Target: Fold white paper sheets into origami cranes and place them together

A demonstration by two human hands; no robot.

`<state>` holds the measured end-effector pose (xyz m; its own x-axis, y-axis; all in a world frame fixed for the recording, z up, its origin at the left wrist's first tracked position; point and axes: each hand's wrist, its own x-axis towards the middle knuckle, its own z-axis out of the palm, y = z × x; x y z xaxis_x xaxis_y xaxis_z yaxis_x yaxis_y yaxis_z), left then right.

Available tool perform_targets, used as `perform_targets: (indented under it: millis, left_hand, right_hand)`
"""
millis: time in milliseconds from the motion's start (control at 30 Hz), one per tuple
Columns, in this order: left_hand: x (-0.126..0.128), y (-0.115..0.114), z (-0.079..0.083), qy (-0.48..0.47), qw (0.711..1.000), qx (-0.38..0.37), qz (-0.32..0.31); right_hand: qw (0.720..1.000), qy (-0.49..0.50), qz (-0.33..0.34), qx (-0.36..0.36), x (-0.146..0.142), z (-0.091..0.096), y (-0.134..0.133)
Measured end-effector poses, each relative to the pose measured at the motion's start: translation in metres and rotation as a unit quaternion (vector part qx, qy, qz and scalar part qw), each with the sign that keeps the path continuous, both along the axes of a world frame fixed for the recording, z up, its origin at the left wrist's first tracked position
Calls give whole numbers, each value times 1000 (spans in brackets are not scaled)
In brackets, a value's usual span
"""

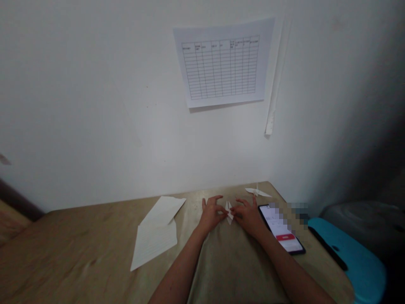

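Between my hands is a small piece of folded white paper (229, 212), narrow and pointed at its upper end. My left hand (211, 214) pinches its left side between thumb and fingertips, the other fingers stretched upward. On the right side, my right hand (248, 214) grips the same paper with thumb and forefinger. Past the right hand, near the table's back edge, lies a folded paper crane (257, 193) with spread wings. White paper sheets (157, 238) overlap to the left of my left hand.
A phone (281, 230) with a lit screen lies right of my right arm. The brown-covered table (95, 249) meets a white wall (95, 105) bearing a printed table sheet (224, 63). A turquoise case-like object (354, 259) stands beyond the table's right edge.
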<state>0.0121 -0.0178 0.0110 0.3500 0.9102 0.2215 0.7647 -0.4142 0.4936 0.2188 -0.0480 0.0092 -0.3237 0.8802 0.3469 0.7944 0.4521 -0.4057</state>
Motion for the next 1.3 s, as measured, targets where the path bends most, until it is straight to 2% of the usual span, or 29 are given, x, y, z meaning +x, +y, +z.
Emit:
perform_targets:
  millis: [500, 867, 1300]
  left_hand:
    - [-3, -2, 7, 60, 997, 33, -22]
    - [-3, -3, 6, 87, 994, 59, -35]
    - [3, -2, 5, 98, 995, 7, -35]
  right_hand:
    - [999, -16, 6, 41, -2, -8, 6]
    - [999, -40, -10, -18, -4, 4, -1]
    - [997, -58, -47, -5, -6, -1, 5]
